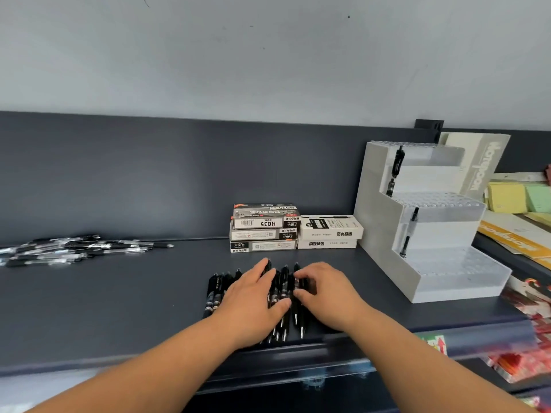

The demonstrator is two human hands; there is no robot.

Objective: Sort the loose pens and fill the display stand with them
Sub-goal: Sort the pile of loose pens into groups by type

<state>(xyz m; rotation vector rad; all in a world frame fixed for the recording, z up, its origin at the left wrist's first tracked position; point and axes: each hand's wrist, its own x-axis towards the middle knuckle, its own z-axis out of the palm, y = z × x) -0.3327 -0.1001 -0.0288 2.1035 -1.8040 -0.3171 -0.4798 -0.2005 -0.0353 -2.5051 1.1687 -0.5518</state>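
1. Dark grey shelf (119, 308) runs the full width of the view. A back panel (179, 174) of the same grey closes it at twelve o'clock, and a front lip (298, 350) bounds it at six o'clock.
2. Both hands work a row of black pens (215, 293) that lies side by side just inside the front lip, tips towards six o'clock and almost reaching the edge.
3. The left hand (253, 299) lies flat on the row, fingers nearly straight and together, thumb resting on the barrels. It presses rather than grips.
4. The right hand (325, 296) is bent, with its forefinger tip and thumb tip set on the rightmost pens. I cannot tell whether they pinch one.
5. A loose pile of pens (74, 248) sprawls at ten o'clock from the hands, well apart from them and close to the back panel. Bare shelf lies between the pile and the row.
6. At twelve o'clock from the hands stands a stack of dark pen boxes (264, 228), with two white boxes (329, 232) touching its right side. A bare strip of shelf separates the boxes from the row.
7. The white stepped display stand (384, 239) sits at two o'clock, its left wall just beside the white boxes. One pen (398, 162) stands in an upper tier and another (410, 231) lower down, both in the leftmost column.
8. Pastel pads (518, 195) lie at three o'clock beyond the stand.
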